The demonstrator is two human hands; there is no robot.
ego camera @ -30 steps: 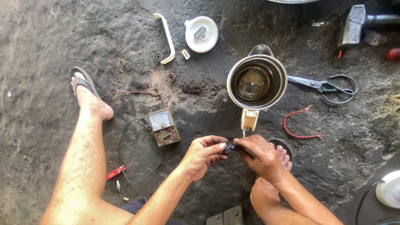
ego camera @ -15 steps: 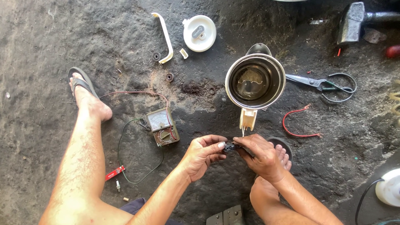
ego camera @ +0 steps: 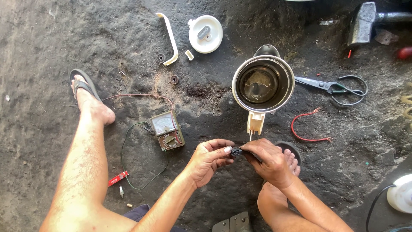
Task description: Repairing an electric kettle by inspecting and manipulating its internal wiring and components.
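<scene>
Small black part [ego camera: 236,151], dark and stubby, pinched between left hand [ego camera: 209,161] and right hand [ego camera: 269,162] fingers

Between my left hand [ego camera: 209,160] and right hand [ego camera: 270,162] I see a small black part [ego camera: 236,151]. Above them, a silver kettle [ego camera: 263,84] with cream handle stub; right, a red wire [ego camera: 307,125]; left, a brown meter [ego camera: 168,130].

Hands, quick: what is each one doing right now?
Left hand: closed, pinching a small black part.
Right hand: closed on the other end of the same part.
</scene>
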